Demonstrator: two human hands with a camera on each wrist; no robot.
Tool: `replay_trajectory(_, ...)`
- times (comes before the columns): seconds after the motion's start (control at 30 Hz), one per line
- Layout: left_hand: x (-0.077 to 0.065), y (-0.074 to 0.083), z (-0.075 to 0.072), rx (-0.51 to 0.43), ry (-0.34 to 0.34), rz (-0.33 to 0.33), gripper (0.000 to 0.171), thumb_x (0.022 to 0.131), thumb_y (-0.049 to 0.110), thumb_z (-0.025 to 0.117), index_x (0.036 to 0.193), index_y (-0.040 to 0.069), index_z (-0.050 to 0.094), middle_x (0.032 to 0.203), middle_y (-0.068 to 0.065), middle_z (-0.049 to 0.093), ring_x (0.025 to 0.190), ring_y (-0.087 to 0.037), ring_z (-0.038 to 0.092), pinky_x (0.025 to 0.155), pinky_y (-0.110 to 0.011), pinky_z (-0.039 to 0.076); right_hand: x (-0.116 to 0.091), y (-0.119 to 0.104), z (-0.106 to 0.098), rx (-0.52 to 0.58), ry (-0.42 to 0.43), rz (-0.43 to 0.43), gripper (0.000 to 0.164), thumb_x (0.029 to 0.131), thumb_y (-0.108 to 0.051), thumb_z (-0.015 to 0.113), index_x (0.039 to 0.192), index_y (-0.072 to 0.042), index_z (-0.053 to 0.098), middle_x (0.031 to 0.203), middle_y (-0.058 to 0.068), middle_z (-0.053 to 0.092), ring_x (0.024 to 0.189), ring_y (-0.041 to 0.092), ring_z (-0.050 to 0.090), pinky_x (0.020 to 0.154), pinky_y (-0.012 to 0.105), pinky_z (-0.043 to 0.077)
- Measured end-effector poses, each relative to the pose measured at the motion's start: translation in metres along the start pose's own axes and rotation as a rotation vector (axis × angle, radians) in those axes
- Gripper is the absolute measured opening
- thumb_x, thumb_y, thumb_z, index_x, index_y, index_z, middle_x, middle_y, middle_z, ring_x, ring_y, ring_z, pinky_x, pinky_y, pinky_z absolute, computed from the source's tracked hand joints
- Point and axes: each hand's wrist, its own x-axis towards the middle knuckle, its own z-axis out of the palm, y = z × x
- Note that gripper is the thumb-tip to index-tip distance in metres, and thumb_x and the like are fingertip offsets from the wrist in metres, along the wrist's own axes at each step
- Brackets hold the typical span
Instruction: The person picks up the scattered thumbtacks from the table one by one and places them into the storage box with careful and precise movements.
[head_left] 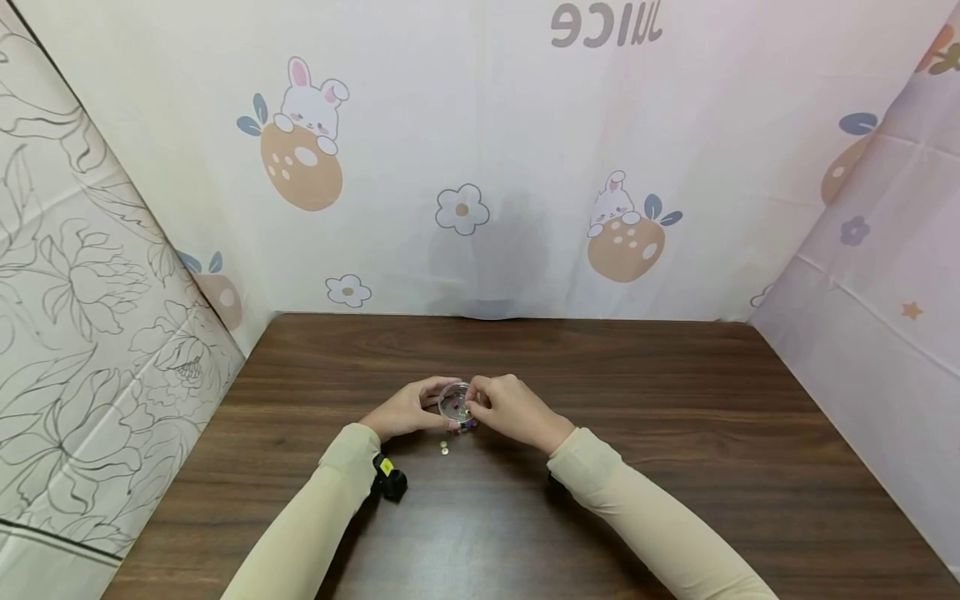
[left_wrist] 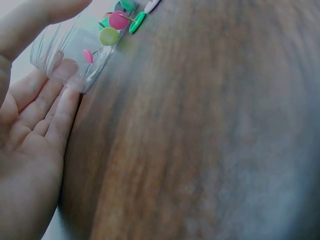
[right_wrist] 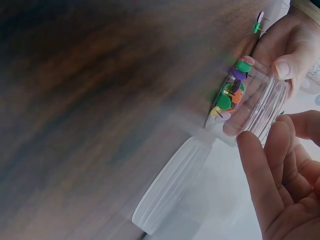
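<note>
My left hand (head_left: 408,410) holds a clear round plastic jar (head_left: 452,402) by its sides, thumb nearest me and fingers on the far side. Colourful thumbtacks (right_wrist: 231,95) in green, purple, orange and yellow lie in the bottom of the jar. At the open mouth, my right hand (head_left: 517,410) pinches a small thumbtack between thumb and forefinger; only a green bit of it shows in the right wrist view. Two loose thumbtacks (head_left: 444,448) lie on the table just in front of the jar, one of them green (left_wrist: 137,23) in the left wrist view.
A clear ridged lid (right_wrist: 172,185) rests on the dark wood table (head_left: 675,392) near the jar, by my right hand. Printed curtains (head_left: 495,167) rise behind the table and at both sides. A black wrist device (head_left: 392,483) hangs below the left cuff.
</note>
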Motion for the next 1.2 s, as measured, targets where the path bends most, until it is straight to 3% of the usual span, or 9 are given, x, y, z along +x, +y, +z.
replay_trajectory(0.13,0.007,-0.017,-0.001,-0.002,0.012,-0.003,0.072,0.076,0.02,0.078,0.139,0.018,0.043,0.14,-0.003,0.045,0.126,-0.02,0.039,0.106,-0.05,0.035,0.001,-0.001,0.001,-0.003,-0.005,-0.002,0.011,0.091,-0.017,0.057,0.092,-0.012,0.066,0.06,-0.008,0.054,0.044,0.001,0.039,0.042,0.018,0.038)
replay_trajectory(0.23,0.008,-0.021,-0.002,0.001,0.02,-0.009,0.071,0.075,0.024,0.079,0.137,0.023,0.045,0.139,0.001,0.046,0.126,-0.016,0.04,0.106,-0.048,0.035,0.002,-0.001,0.002,-0.015,-0.005,-0.002,0.009,0.091,-0.018,0.058,0.091,-0.013,0.066,0.062,-0.01,0.055,0.045,0.001,0.041,0.043,0.019,0.04)
replay_trajectory(0.47,0.007,-0.021,-0.002,0.01,0.018,0.001,0.071,0.075,0.028,0.079,0.137,0.026,0.045,0.141,0.002,0.043,0.127,-0.017,0.038,0.107,-0.049,0.034,0.004,-0.002,0.004,-0.046,0.002,-0.007,0.007,0.09,-0.019,0.059,0.09,-0.016,0.065,0.059,-0.011,0.053,0.043,0.001,0.039,0.041,0.018,0.037)
replay_trajectory(0.83,0.008,-0.02,-0.002,-0.013,0.01,0.005,0.072,0.075,0.021,0.079,0.138,0.022,0.044,0.141,-0.001,0.044,0.126,-0.019,0.039,0.106,-0.051,0.034,0.001,-0.001,0.003,-0.045,0.01,-0.005,0.007,0.09,-0.018,0.059,0.091,-0.016,0.065,0.06,-0.011,0.054,0.045,0.001,0.04,0.042,0.018,0.038)
replay_trajectory(1.03,0.009,-0.023,-0.003,0.006,0.017,-0.011,0.073,0.073,0.028,0.08,0.137,0.025,0.044,0.14,0.002,0.044,0.126,-0.016,0.039,0.106,-0.048,0.035,-0.004,-0.004,0.002,-0.054,0.05,-0.056,0.008,0.089,-0.016,0.058,0.089,-0.016,0.066,0.059,-0.011,0.052,0.045,0.0,0.039,0.043,0.018,0.039)
replay_trajectory(1.2,0.009,-0.024,-0.002,0.004,0.012,0.012,0.071,0.074,0.028,0.08,0.136,0.026,0.045,0.137,0.001,0.048,0.123,-0.016,0.042,0.104,-0.049,0.037,-0.009,-0.006,0.002,-0.041,0.048,-0.074,0.008,0.089,-0.015,0.058,0.089,-0.016,0.065,0.056,-0.012,0.051,0.045,0.0,0.04,0.044,0.019,0.039)
